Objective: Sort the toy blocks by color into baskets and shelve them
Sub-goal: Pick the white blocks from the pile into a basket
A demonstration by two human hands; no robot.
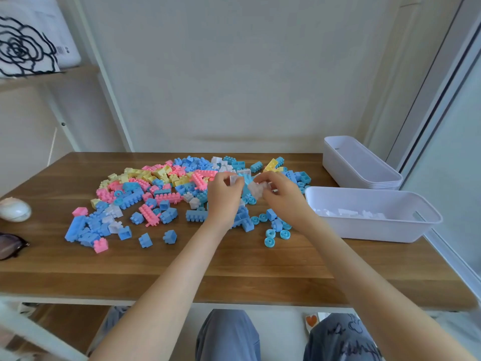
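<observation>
White blocks (256, 190) in left hand (224, 198) and right hand (282, 198)

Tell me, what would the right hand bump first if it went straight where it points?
Probably the left hand, close by; the right hand, gripping a white block, points left toward it. Depth is unclear.

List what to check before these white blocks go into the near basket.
1. Grip of left hand on white block: ok.
2. Grip of right hand on second white block: ok.
3. Both held blocks pulled apart: cannot tell.
4. Only white pieces in near basket: ok.
5. Room left in that basket: ok.
</observation>
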